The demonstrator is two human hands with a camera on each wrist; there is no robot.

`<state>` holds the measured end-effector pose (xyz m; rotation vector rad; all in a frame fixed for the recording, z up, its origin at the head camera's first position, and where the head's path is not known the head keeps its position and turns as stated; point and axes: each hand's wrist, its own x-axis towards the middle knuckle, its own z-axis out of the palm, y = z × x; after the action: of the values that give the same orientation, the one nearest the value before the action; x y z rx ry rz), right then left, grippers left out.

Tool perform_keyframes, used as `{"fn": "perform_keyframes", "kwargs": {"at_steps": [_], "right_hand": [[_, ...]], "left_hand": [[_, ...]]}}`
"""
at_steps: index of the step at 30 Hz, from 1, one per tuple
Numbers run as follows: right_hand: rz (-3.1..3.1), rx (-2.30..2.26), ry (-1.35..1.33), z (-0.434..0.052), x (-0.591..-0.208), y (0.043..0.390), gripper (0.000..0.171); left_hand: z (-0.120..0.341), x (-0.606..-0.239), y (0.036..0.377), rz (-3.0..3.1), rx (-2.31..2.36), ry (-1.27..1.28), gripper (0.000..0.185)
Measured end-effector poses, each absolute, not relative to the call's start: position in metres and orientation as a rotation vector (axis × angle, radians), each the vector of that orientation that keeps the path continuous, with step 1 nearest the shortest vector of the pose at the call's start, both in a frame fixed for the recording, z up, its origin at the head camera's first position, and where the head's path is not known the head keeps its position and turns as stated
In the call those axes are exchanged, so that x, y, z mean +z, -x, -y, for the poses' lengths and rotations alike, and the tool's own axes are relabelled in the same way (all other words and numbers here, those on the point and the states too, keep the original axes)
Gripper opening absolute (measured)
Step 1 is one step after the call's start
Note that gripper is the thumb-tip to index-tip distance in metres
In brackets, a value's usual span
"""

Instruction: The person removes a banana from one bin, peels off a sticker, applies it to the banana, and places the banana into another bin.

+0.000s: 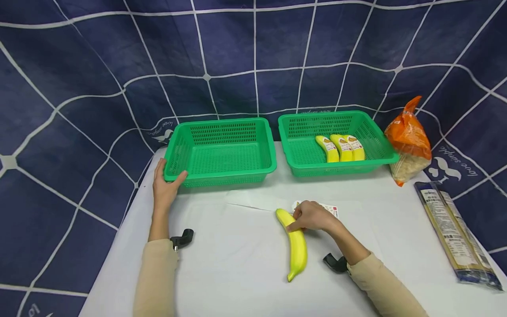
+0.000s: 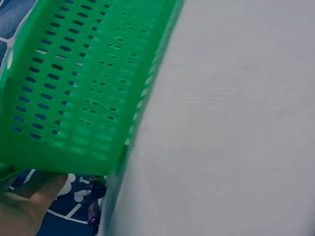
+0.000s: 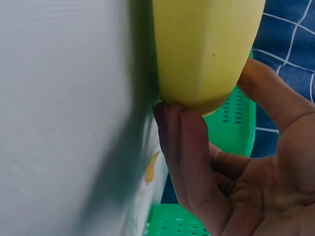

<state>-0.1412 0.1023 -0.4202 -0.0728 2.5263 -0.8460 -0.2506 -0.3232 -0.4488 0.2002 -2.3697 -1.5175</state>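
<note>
A yellow banana lies on the white table, its stem end toward me. My right hand pinches it near its far end, thumb on one side and fingers on the other, as the right wrist view shows. Partly hidden behind that hand is a sheet of white labels with banana pictures. At the left, my left hand holds the near left corner of a green plastic basket, thumb at the front rim and fingers along the side. No fruit is in this basket.
A second green basket to the right holds three labelled bananas. Beside it leans an orange-topped bag. Long flat packets lie at the right edge. A white paper strip lies before the baskets.
</note>
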Motion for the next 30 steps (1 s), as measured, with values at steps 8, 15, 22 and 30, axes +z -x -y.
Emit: {"fn": "perform_keyframes", "kwargs": {"at_steps": [8, 15, 22, 30], "right_hand": [[-2.500, -0.860, 0.065, -0.105, -0.424, 0.136, 0.030], [-2.511, -0.852, 0.090, -0.102, -0.424, 0.139, 0.027], [-2.506, -0.848, 0.085, -0.102, -0.424, 0.138, 0.028], [-2.503, -0.856, 0.087, -0.103, -0.425, 0.136, 0.030]], "left_hand": [[0.317, -0.451, 0.250, 2.349, -1.527, -0.225, 0.089], [0.322, -0.448, 0.249, 2.352, -1.510, -0.226, 0.087], [0.324, -0.441, 0.247, 2.425, -1.459, -0.220, 0.092], [0.298, -0.410, 0.225, 2.410, -1.087, -0.084, 0.088]]}}
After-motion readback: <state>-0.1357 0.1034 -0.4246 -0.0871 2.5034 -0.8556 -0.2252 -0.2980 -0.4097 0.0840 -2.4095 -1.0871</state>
